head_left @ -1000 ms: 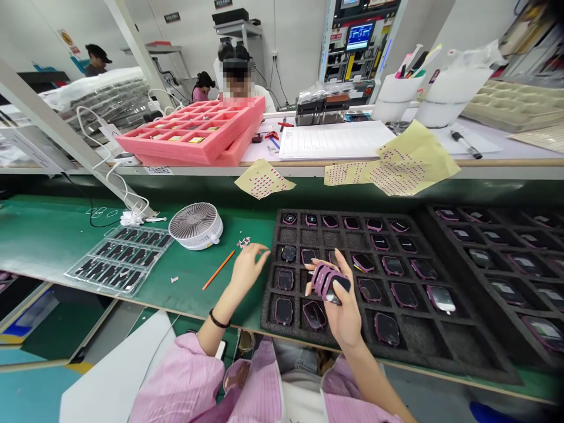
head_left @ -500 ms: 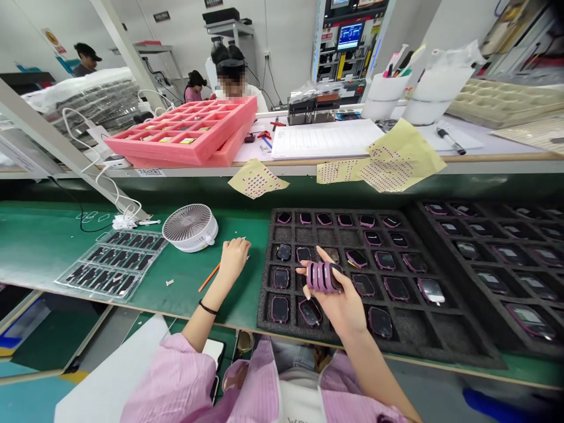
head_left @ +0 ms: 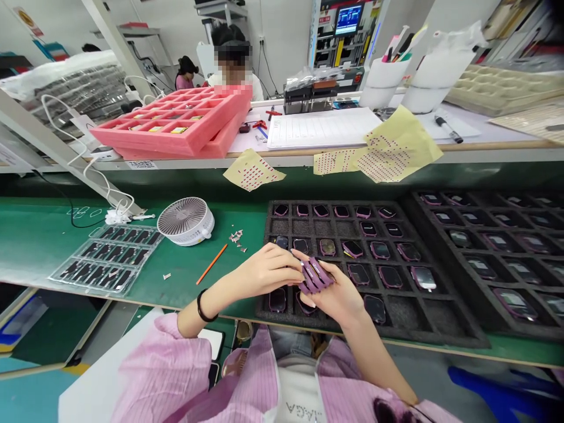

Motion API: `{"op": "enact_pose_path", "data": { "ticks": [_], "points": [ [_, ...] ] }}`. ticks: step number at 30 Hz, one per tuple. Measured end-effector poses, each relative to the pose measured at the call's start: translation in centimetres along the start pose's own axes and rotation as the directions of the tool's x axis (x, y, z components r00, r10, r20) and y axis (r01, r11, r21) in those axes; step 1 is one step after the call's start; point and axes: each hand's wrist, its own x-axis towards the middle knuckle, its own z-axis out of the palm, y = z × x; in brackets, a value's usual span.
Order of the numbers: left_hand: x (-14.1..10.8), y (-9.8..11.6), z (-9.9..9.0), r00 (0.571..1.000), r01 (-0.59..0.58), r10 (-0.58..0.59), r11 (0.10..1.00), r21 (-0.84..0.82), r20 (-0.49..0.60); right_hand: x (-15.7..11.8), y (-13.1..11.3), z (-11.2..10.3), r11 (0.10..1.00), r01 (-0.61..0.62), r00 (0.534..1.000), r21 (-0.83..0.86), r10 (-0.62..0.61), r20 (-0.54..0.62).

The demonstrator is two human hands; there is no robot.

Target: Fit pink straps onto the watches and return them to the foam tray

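Observation:
A stack of several purple watch cases (head_left: 315, 276) rests in my right hand (head_left: 341, 296), whose fingers and thumb wrap round it. From the left, my left hand (head_left: 271, 270) reaches over with its fingers closed on the near end of the same stack. Both hands are above the black foam tray (head_left: 408, 314), which holds rows of purple-framed watches with dark screens. My hands hide part of the tray's left side. An orange stick (head_left: 211, 264) and some small pale scraps (head_left: 237, 237) lie on the green table to the left.
A white fan (head_left: 185, 221) and a clear tray of black parts (head_left: 108, 258) are at the left. Another foam tray (head_left: 489, 235) stands at the right. Pink foam trays (head_left: 198, 138) and paper sheets (head_left: 321, 129) lie on the shelf; a person (head_left: 231, 53) is behind it.
My left hand has moved right, from the small scraps to the purple stack. My right hand still holds the stack, now tilted differently. The view has shifted slightly.

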Motion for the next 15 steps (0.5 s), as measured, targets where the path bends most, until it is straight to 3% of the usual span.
{"op": "enact_pose_path", "data": {
  "ticks": [4, 8, 15],
  "points": [
    [0.0, 0.0, -0.2, 0.995, -0.044, 0.044, 0.999, 0.004, 0.094, 0.0, 0.2, -0.6, 0.996, -0.016, 0.998, -0.085, 0.021, 0.061],
    [-0.3, -0.4, 0.1, 0.99, -0.096, 0.1, 0.994, -0.048, 0.101, -0.3, 0.6, -1.1, 0.978, -0.047, 0.991, -0.204, 0.072, 0.116],
    [-1.3, -1.8, 1.8, 0.989, 0.034, -0.011, 0.988, -0.153, 0.145, -0.4, 2.4, -1.7, 0.963, -0.072, 0.989, -0.26, 0.102, 0.106]
  ]
}}
